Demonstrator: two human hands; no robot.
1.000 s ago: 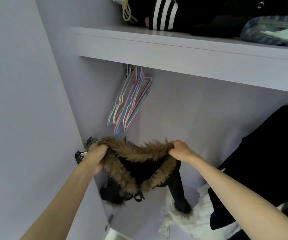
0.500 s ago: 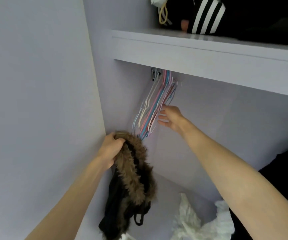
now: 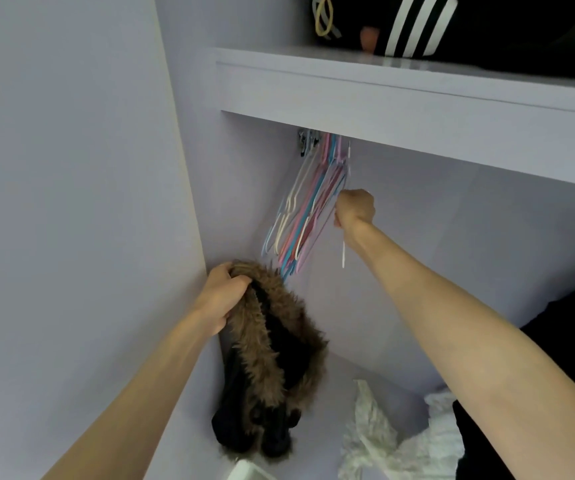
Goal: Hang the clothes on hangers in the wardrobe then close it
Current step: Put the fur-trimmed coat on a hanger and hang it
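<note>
Your left hand (image 3: 222, 294) stayed low at about seven o'clock, fist clenched with the forearm angling upward, while your right hand (image 3: 355, 208) reached up toward twelve, fingers curled closed, arm fully extended.

Shelf (image 3: 400, 95) ran across the top of the wardrobe, folded clothes (image 3: 469, 32) on it. Hanger bunch (image 3: 308, 206) hung just under the shelf, near the left inner wall (image 3: 244, 202). Right hand (image 3: 354, 207) was at the bunch's right edge, closed on a hanger (image 3: 344, 252). Left hand (image 3: 223, 296) was below and left of the bunch, gripping the fur-trimmed garment (image 3: 272, 362), which hung down in the left corner. Crumpled cloth (image 3: 393, 441) lay lower right of it; another garment (image 3: 563, 358) at far right.
</note>
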